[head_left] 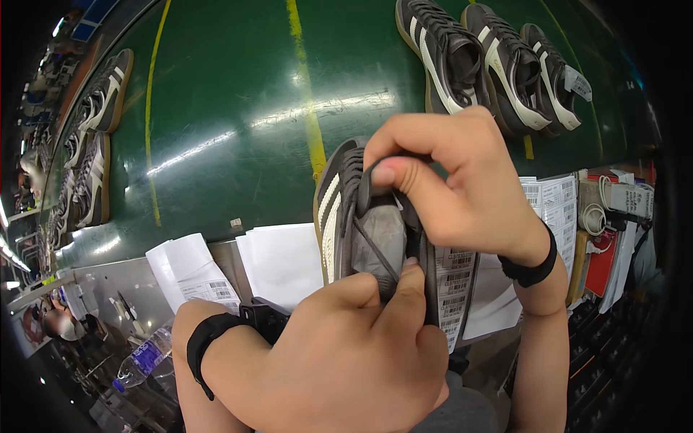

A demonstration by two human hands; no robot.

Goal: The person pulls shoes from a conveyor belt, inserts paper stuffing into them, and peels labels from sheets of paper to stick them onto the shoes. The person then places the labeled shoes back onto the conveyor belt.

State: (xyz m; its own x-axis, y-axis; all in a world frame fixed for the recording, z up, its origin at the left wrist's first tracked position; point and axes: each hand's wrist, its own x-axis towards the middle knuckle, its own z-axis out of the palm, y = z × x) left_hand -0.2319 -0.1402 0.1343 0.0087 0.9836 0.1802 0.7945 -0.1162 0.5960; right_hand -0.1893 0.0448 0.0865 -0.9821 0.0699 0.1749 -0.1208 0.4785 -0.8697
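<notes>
Green conveyor belt (238,94) fills most of the view, with a yellow stripe (307,86) running down it. I hold a dark sneaker (346,209) over the belt's near edge, above the paperwork. The shoe is black with white side stripes and a tan gum sole. It stands upright on end, opening towards me, with grey tissue stuffing (381,238) showing inside.

Right hand (462,180) comes over from the top: fingers curled and clamped on the tongue and collar, thumb pressed on the tongue's edge. Left hand (354,353) comes from below: fingers closed on the lower rim of the opening, thumb pushing into the laces and stuffing. Both hands are gripping the shoe, neither is loose. A black band sits on each wrist.

On the belt, well apart from my shoe: three matching sneakers (491,61) lie side by side at top right, the rightmost with a white tag. Another row of sneakers (97,137) runs along the far left edge.

At the belt's near edge: white paper sheets (281,260) to the left of the shoe, and barcode label sheets (552,206) to the right, partly behind my right wrist. A label strip (453,296) hangs just beside my left hand. Far right there's a red bin (603,252) with white cable. At lower left, a clear water bottle (144,361).

My hands cover most of the shoe's heel and right side, so I can't tell their condition.
</notes>
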